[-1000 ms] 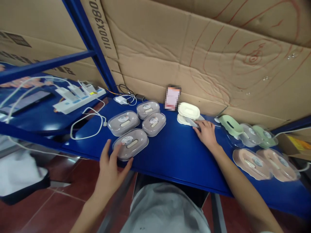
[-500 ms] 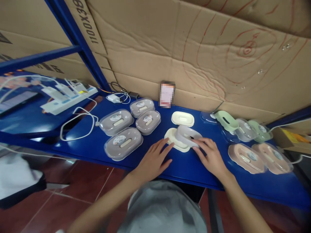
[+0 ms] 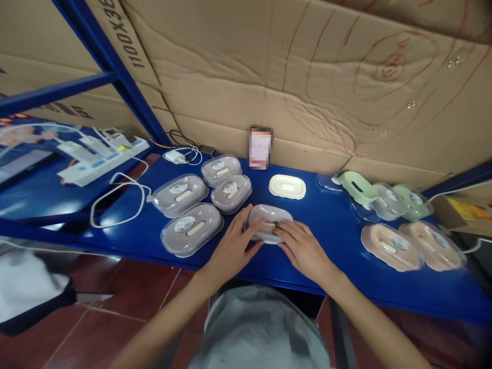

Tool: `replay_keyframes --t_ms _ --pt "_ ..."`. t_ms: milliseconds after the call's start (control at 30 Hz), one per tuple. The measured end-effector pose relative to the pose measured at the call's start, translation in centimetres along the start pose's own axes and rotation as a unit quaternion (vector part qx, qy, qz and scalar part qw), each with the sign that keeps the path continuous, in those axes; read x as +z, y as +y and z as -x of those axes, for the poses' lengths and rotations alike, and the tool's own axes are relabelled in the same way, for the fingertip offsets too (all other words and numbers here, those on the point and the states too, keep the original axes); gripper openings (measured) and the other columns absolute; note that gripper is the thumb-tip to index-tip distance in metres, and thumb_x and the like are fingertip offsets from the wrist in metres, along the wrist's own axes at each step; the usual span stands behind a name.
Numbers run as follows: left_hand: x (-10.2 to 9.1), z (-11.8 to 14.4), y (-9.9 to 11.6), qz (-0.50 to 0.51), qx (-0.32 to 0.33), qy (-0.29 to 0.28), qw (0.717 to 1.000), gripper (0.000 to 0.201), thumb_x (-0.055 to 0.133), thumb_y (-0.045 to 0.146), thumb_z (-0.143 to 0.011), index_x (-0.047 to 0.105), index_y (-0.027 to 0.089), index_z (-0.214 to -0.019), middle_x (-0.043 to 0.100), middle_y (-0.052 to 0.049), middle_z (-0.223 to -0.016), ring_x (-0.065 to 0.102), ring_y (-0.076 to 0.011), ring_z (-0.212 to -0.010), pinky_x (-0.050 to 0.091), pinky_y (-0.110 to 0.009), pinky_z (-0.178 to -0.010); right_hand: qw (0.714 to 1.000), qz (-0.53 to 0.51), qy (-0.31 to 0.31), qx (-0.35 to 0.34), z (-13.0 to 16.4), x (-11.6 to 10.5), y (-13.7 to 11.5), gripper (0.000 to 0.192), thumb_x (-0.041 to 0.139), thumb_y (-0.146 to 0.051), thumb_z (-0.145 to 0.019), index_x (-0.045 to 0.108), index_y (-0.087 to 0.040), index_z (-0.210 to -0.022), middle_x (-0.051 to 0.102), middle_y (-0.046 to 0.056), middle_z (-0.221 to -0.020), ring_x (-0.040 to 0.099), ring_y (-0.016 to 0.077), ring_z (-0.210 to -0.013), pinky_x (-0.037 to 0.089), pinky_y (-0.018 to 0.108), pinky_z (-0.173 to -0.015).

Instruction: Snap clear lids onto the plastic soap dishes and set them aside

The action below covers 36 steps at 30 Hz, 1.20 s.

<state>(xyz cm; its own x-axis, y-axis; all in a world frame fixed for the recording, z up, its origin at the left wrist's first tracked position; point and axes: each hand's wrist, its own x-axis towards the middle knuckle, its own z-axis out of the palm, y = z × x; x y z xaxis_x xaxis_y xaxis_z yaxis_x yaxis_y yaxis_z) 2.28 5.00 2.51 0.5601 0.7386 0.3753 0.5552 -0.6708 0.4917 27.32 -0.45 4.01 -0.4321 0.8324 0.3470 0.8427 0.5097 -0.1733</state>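
The left hand (image 3: 235,243) and right hand (image 3: 302,247), both half-curled, hold a grey box (image 3: 269,215) between them; a cream base (image 3: 287,186) lies on its far side, slightly right.

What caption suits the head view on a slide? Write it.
Left hand and right hand on a gray cover, with a cream oval piece behind it on the blue table.

Blue table (image 3: 334,233), 4 grouped grey boxes (image 3: 192,231), cream tray (image 3: 287,187), 2 pink boxes (image 3: 392,248)
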Motion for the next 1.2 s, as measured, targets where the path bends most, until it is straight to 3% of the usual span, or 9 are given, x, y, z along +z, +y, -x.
replay_keyframes --t_ms 233,333,400,533,633,767,933,1033,1200 --pt "0.0 1.4 -0.8 0.003 0.038 -0.011 0.999 0.047 0.070 0.028 -0.105 0.061 0.029 -0.151 0.039 -0.016 -0.175 0.050 -0.0367 -0.157 0.053 -0.059 -0.122 0.998 -0.030 -0.036 -0.052 1.1 -1.2 1.4 0.042 0.055 -0.027 -0.110 0.061 -0.026 -0.152 0.065 0.009 -0.156 0.056 0.0243 -0.151 0.048 0.052 -0.126" --pt "0.0 1.7 -0.8 -0.011 0.035 -0.017 0.999 0.044 0.066 0.028 -0.107 0.062 0.028 -0.151 0.037 -0.016 -0.176 0.051 -0.0369 -0.156 0.051 -0.060 -0.123 0.998 0.000 0.021 0.061 0.1 -1.9 6.6 0.043 0.044 -0.035 -0.115 0.058 -0.025 -0.154 0.063 0.011 -0.158 0.055 0.0253 -0.151 0.046 0.049 -0.127" --pt "-0.1 1.7 -0.7 -0.009 0.036 -0.017 0.999 0.043 0.065 0.029 -0.108 0.063 0.027 -0.150 0.037 -0.017 -0.176 0.051 -0.0374 -0.155 0.050 -0.061 -0.123 0.982 0.049 0.074 0.168 -0.9 -1.7 10.4 0.054 0.035 -0.043 -0.116 0.054 -0.013 -0.156 0.060 0.023 -0.157 0.053 0.0318 -0.152 0.044 0.053 -0.125" --pt "-0.4 1.5 -0.7 0.013 0.029 -0.020 0.999 0.042 0.064 0.030 -0.108 0.063 0.028 -0.150 0.038 -0.016 -0.176 0.051 -0.0365 -0.156 0.051 -0.060 -0.123 0.966 0.092 0.088 0.225 -1.8 -0.3 14.0 0.065 0.034 -0.053 -0.114 0.056 -0.007 -0.153 0.061 0.032 -0.148 0.056 0.0411 -0.143 0.043 0.065 -0.118" --pt "-0.6 1.6 -0.7 0.037 0.029 -0.013 0.999 0.044 0.065 0.031 -0.108 0.061 0.028 -0.151 0.043 -0.014 -0.174 0.052 -0.0340 -0.155 0.050 -0.057 -0.125 0.967 0.105 0.073 0.219 -0.8 0.1 13.1 0.055 0.045 -0.053 -0.111 0.061 -0.020 -0.151 0.066 0.021 -0.144 0.059 0.0387 -0.134 0.040 0.068 -0.118" --pt "-0.8 1.8 -0.9 0.076 0.023 -0.022 0.997 0.052 0.069 0.034 -0.106 0.056 0.032 -0.156 0.047 -0.011 -0.170 0.053 -0.0309 -0.154 0.047 -0.054 -0.128 0.969 0.117 0.033 0.213 1.5 -1.0 12.2 0.069 0.059 -0.063 -0.103 0.051 -0.027 -0.162 0.049 0.019 -0.167 0.045 0.0441 -0.152 0.036 0.074 -0.122" --pt "-1.1 1.8 -0.7 0.117 -0.019 -0.055 0.991 0.069 0.076 0.033 -0.101 0.045 0.036 -0.162 0.047 -0.010 -0.168 0.051 -0.0295 -0.154 0.044 -0.052 -0.130 0.968 0.070 0.027 0.241 3.0 -2.5 10.8 0.068 0.058 -0.067 -0.103 0.059 -0.027 -0.157 0.059 0.016 -0.161 0.054 0.0409 -0.148 0.049 0.066 -0.116" --pt "-0.7 2.1 0.4 0.123 -0.059 -0.043 0.990 0.086 0.082 0.035 -0.096 0.035 0.035 -0.168 0.050 -0.012 -0.162 0.053 -0.0316 -0.151 0.047 -0.053 -0.127 0.971 -0.009 0.081 0.223 2.6 -2.4 6.2 0.062 0.059 -0.061 -0.106 0.057 -0.029 -0.158 0.064 0.013 -0.156 0.061 0.0342 -0.143 0.052 0.057 -0.116" --pt "1.0 2.9 2.5 0.092 -0.097 -0.023 0.991 0.110 0.086 0.037 -0.091 0.015 0.033 -0.174 0.052 -0.017 -0.154 0.057 -0.0375 -0.142 0.053 -0.059 -0.118 0.988 0.019 0.055 0.146 1.3 -0.5 -3.4 0.054 0.062 -0.054 -0.106 0.058 -0.033 -0.156 0.062 0.012 -0.158 0.059 0.0350 -0.144 0.050 0.057 -0.114"
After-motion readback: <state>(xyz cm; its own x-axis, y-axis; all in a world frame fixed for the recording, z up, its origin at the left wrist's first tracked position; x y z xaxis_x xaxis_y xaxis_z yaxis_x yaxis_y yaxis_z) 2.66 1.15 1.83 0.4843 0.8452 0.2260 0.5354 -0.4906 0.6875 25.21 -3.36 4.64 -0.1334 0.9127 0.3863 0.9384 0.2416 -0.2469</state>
